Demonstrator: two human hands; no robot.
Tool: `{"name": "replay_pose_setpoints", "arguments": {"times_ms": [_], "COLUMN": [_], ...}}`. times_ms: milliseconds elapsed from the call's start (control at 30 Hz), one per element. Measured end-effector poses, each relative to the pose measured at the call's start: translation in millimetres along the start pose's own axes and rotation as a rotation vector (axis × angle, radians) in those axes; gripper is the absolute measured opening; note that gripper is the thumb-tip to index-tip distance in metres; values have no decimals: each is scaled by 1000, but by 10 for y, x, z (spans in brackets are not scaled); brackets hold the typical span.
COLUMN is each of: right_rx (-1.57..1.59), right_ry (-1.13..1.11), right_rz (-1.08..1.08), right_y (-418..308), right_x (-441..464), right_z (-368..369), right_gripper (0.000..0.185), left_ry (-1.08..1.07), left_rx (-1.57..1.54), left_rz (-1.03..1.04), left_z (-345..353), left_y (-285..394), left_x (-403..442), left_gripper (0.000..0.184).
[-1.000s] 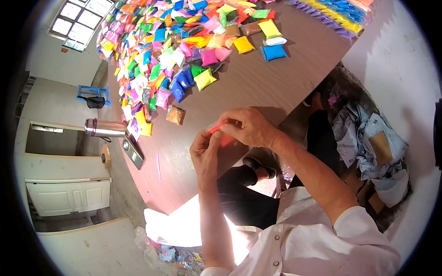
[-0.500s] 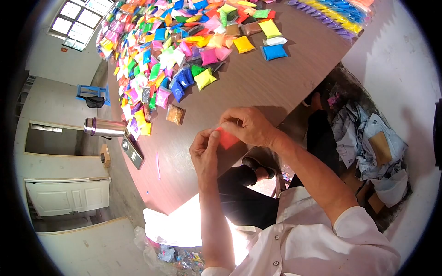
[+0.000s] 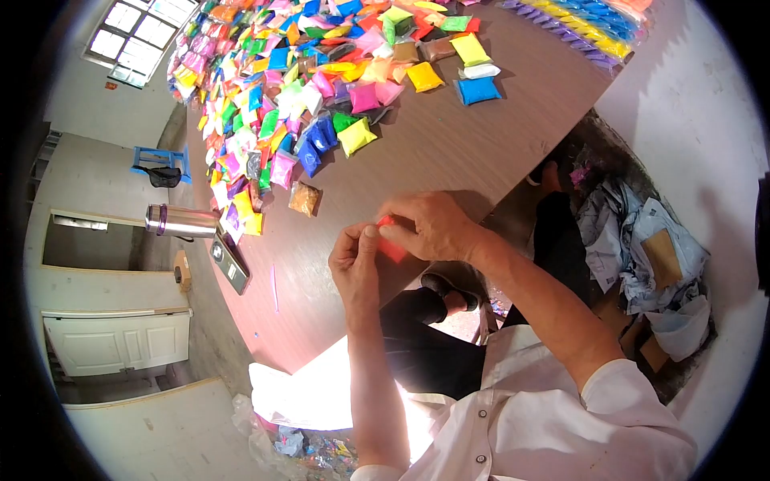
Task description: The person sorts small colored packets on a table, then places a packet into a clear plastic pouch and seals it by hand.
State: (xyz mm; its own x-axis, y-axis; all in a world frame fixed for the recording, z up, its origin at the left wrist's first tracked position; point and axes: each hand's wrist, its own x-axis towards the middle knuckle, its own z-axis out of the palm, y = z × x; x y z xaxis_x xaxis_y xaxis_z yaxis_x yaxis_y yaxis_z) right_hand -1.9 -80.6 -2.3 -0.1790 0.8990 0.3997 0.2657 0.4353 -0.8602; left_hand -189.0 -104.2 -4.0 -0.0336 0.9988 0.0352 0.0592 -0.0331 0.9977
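Observation:
Above the near edge of the table, a small red packet [image 3: 392, 250] is between my two hands, partly covered by the fingers. My left hand [image 3: 354, 250] pinches its left side between thumb and curled fingers. On the other side, my right hand [image 3: 437, 228] has its thumb across the packet, and its fingers are a little blurred. A packet of brown bits [image 3: 304, 200] lies on the table beyond the left hand. Farther off, a yellow packet [image 3: 357, 137] and dark blue packets [image 3: 318, 143] edge a large spread of colourful packets.
The brown table [image 3: 449, 152] carries a steel flask [image 3: 183, 221], a phone-like dark device [image 3: 230, 263] and a thin pink stick [image 3: 276, 289] on the left. Rows of blue, yellow and purple packets [image 3: 581, 30] lie at the far right. Crumpled bags [image 3: 642, 256] fill the floor there.
My right hand's fingers have shifted slightly, and its thumb now lies lower across the red packet, covering more of it. My left hand has barely moved.

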Motion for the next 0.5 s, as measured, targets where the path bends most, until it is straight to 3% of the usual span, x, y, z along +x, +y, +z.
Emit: {"name": "replay_pose_setpoints", "arguments": {"times_ms": [67, 267, 500], "right_rx": [-39, 195, 0], "right_ry": [-18, -38, -42], "right_rz": [-37, 131, 4], "right_y": [53, 30, -6], "right_x": [-13, -4, 4], "right_z": [12, -14, -46], "right_gripper": [19, 21, 20], "left_ry": [9, -4, 18], "left_rx": [14, 35, -20], "left_rz": [-11, -19, -7], "left_z": [23, 69, 73], "left_y": [33, 100, 64], "left_x": [-9, -17, -21], "left_gripper": [21, 24, 23]}}
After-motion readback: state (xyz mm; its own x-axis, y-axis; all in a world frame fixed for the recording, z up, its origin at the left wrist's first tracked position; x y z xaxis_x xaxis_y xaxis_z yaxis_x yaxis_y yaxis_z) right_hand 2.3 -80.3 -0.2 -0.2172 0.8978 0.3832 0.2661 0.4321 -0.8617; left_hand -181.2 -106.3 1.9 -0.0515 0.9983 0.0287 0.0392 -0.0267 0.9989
